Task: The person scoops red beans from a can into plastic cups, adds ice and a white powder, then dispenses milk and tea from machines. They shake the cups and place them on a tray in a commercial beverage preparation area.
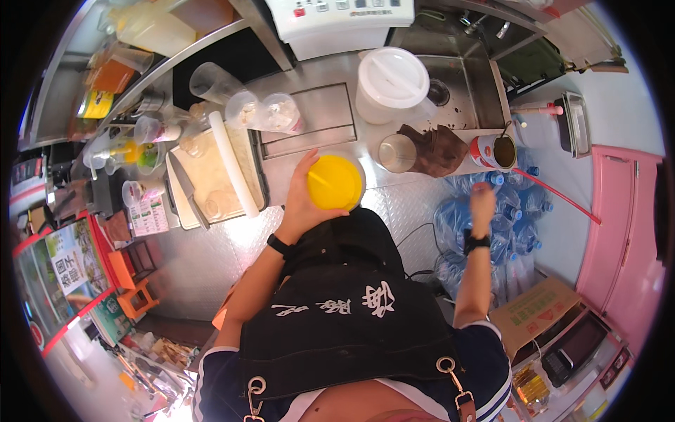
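My left hand (303,195) grips the side of a round container with a yellow top (335,183) at the edge of the steel counter (285,163); its thumb lies along the near rim. Out to the right, my right hand (482,204) is raised above wrapped water bottles, blurred, with curled fingers. Something reddish shows at its fingertips, but whether it is held cannot be made out. A clear cup (396,153) lies beside a crumpled brown cloth (435,150). Behind them stands a white-lidded plastic pitcher (393,79), and an open tin can (493,152) sits at the counter's right end.
To the left, a knife (184,184) and a white roll (232,163) lie on a cutting board (211,216). Plastic cups (282,113) stand behind it. A steel sink (469,95) is at the back right. Bottled water (501,221) and a cardboard box (538,311) occupy the right side.
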A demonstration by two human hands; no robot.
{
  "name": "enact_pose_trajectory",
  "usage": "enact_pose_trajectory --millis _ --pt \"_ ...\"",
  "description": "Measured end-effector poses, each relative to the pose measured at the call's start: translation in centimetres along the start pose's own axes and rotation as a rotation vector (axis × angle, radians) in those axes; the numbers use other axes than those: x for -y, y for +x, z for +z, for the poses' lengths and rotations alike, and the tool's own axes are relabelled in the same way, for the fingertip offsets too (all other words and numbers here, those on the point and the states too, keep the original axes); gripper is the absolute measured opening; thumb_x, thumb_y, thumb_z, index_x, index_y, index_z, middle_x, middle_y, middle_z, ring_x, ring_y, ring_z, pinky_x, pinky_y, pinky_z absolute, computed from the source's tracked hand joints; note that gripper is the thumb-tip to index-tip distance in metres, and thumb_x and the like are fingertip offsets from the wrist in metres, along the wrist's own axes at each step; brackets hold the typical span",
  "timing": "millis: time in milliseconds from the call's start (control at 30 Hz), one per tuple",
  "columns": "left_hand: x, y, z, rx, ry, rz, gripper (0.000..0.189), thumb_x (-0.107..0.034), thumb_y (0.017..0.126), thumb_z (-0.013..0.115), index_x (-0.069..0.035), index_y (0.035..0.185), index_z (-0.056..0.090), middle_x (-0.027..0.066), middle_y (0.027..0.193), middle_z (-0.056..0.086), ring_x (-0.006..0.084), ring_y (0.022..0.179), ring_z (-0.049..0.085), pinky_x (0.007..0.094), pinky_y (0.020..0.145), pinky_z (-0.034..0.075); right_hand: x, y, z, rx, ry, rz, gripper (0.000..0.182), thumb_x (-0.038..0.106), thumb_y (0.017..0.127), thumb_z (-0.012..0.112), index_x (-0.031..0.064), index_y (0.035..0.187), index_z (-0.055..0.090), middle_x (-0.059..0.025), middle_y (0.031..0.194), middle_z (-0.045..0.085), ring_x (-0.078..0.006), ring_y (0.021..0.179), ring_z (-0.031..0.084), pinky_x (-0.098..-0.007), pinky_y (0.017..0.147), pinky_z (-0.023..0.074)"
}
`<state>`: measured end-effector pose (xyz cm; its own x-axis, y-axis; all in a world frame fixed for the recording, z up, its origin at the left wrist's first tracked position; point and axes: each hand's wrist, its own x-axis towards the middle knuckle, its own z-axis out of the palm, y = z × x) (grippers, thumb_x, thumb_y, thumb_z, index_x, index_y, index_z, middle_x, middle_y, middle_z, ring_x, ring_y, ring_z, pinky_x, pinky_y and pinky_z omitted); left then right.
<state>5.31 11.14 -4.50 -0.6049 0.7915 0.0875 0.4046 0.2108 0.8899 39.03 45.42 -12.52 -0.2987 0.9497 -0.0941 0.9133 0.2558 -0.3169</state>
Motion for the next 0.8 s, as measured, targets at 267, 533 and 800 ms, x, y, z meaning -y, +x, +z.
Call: enact_pose_trajectory --millis 267,533,800 --pt "2.6 -0.2 -1.5 0.054 -0.137 0.078 0.150 -0.041 0.052 0.101 0.002 0.163 0.009 0.0246 0.166 0.026 0.0443 0.152 0.027 0.0485 0.123 0.028 29.4 -14.7 -4.7 0.120 0.307 -0.680 0.068 0.036 0.083 0.078 0.0102 0.141 0.055 -0.0193 0.133 0.059 -0.0393 0.117 0.056 -0.0474 0.088 0.0518" --pt "6.2 -2.8 -0.4 0.013 -0.089 -0.011 0.131 -0.035 0.058 0.097 0.002 0.158 0.022 0.0256 0.157 0.039 0.0439 0.142 0.042 0.0493 0.119 0.034 35.9 -18.3 -0.3 0.180 -0.193 -0.557 0.110 0.049 0.061 0.088 0.0176 0.155 0.041 -0.0271 0.142 0.043 -0.0446 0.117 0.051 -0.0520 0.079 0.0575" --pt "7.8 -4.6 -4.7 -0.057 0.043 -0.018 0.124 -0.036 0.060 0.096 0.004 0.156 0.028 0.0243 0.156 0.039 0.0398 0.143 0.043 0.0442 0.117 0.038 39.5 -19.8 0.4 0.295 -0.129 -0.841 0.091 0.041 0.061 0.088 0.0199 0.143 0.054 -0.0233 0.139 0.048 -0.0457 0.122 0.049 -0.0623 0.090 0.0512"
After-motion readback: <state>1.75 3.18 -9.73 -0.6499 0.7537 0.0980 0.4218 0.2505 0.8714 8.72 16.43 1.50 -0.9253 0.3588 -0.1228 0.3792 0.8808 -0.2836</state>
